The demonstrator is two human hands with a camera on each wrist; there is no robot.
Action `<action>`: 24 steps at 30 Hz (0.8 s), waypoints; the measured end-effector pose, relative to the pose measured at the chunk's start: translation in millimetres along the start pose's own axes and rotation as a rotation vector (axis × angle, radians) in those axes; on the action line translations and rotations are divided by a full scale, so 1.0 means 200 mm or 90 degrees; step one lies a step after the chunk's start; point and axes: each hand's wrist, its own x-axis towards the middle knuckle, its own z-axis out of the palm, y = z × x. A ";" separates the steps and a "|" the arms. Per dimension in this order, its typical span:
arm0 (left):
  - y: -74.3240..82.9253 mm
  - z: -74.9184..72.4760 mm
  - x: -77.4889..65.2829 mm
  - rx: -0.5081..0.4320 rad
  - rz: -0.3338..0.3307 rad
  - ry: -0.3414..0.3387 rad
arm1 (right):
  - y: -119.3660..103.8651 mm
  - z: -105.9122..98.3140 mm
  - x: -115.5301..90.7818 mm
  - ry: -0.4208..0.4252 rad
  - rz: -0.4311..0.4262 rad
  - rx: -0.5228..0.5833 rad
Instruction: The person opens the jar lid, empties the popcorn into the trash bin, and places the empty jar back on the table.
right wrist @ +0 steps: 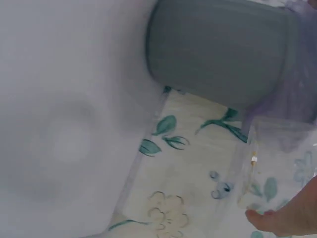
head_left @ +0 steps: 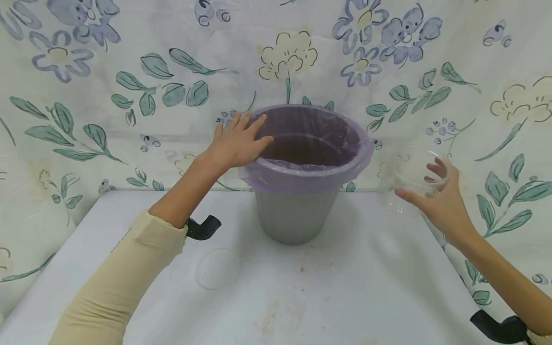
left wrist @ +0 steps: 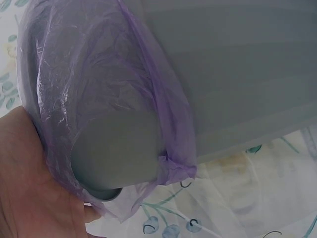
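Observation:
A grey bin (head_left: 297, 218) stands toward the back of the white table. Its rim is lined with a thin purple plastic bag (head_left: 302, 177), folded over the outside. My left hand (head_left: 239, 143) rests on the left side of the rim with its fingers spread; in the left wrist view the bag (left wrist: 173, 114) hangs loose beside the palm. To the right of the bin, my right hand (head_left: 444, 201) holds a clear plastic container (head_left: 405, 184) above the table, fingers and thumb around its side. The container (right wrist: 277, 163) looks see-through in the right wrist view.
A clear round lid (head_left: 217, 268) lies flat on the table, left of the bin. Small brown crumbs and smears (head_left: 302, 270) mark the white tabletop (head_left: 366, 297) in front of the bin. A flowered cloth (head_left: 241, 62) hangs behind and along the sides.

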 end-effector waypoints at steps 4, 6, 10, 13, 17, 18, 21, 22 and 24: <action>0.00 0.00 0.00 0.003 0.000 -0.001 | 0.08 0.04 -0.09 -0.019 -0.009 -0.002; 0.00 0.00 0.00 0.004 0.000 -0.003 | 0.11 0.07 -0.14 -0.023 -0.010 -0.010; 0.00 0.00 0.00 0.005 0.002 -0.004 | 0.18 0.12 -0.22 -0.027 -0.013 -0.009; -0.01 0.00 -0.01 0.004 0.002 -0.001 | 0.24 0.17 -0.29 -0.037 -0.013 0.002; -0.01 0.00 -0.01 0.003 0.000 0.001 | 0.33 0.23 -0.37 -0.058 -0.009 -0.009; -0.01 0.00 -0.01 0.002 0.001 0.001 | 0.35 0.25 -0.38 -0.063 -0.006 -0.014; 0.00 0.00 -0.01 -0.002 0.002 0.002 | 0.40 0.28 -0.43 -0.082 0.011 -0.031; 0.00 0.00 0.00 -0.003 0.002 0.002 | 0.42 0.29 -0.44 -0.089 0.017 -0.031; 0.00 0.00 -0.01 -0.004 0.003 0.004 | 0.44 0.31 -0.45 -0.098 0.028 -0.030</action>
